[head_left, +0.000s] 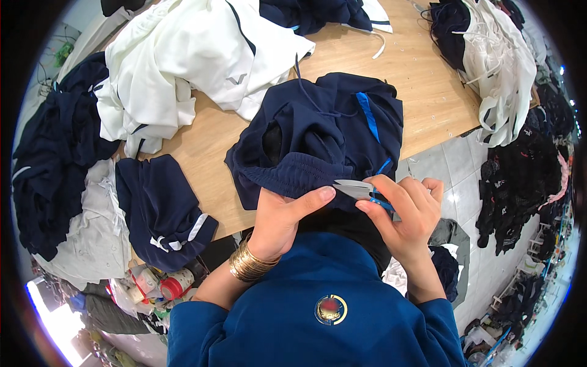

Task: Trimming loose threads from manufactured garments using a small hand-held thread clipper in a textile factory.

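Observation:
A navy garment [330,134] with a gathered elastic waistband, a drawcord and a bright blue strip lies bunched at the table's near edge. My left hand [284,211] grips its waistband [296,173], thumb on top and the other fingers hidden beneath the cloth. In my right hand [400,211] are small thread snips [354,188] with grey blades and blue handles. The blades point left, at the waistband just beyond my left thumb. Whether they touch a thread there is too small to tell.
White garments [208,55] are heaped on the wooden table [422,101] at the far left. Navy clothes [162,202] hang over its left edge, white and navy ones [498,67] at the far right. Below left stands a red-and-white container [176,285]. Black clothes [516,183] pile up at right.

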{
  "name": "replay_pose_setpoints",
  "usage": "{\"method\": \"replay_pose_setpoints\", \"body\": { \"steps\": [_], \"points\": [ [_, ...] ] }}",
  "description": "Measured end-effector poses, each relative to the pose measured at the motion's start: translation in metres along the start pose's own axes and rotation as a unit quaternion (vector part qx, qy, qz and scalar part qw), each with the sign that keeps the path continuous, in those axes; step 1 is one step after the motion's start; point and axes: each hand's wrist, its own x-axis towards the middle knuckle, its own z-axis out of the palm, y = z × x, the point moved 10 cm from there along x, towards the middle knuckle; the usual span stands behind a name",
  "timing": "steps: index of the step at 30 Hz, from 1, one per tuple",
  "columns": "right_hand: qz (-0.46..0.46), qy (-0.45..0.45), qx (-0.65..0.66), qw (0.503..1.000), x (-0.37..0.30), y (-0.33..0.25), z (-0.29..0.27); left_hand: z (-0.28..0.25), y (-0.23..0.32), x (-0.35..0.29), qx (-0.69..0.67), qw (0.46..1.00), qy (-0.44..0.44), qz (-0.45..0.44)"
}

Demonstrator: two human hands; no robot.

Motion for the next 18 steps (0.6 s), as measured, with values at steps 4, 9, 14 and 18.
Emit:
{"method": "replay_pose_setpoints", "body": {
  "steps": [4,9,14,18],
  "points": [
    [0.003,-0.002,-0.004,1.0,0.0003,0.0005,-0.0014,0.0017,0.0014,0.0004,0.002,1.0,-0.002,0.006],
    [-0.001,0.004,-0.013,1.0,-0.0002,0.001,-0.0024,0.0,0.0001,-0.0002,0.008,1.0,0.002,0.004],
    [0.013,0.011,0.002,1.0,0.0011,0.0057,-0.004,0.0019,0.001,-0.0004,-0.003,1.0,0.014,-0.009],
    [0.004,-0.007,0.0,1.0,0.0006,0.003,-0.002,0.0009,0.0019,0.0007,-0.001,1.0,0.008,-0.001]
  ]
}}
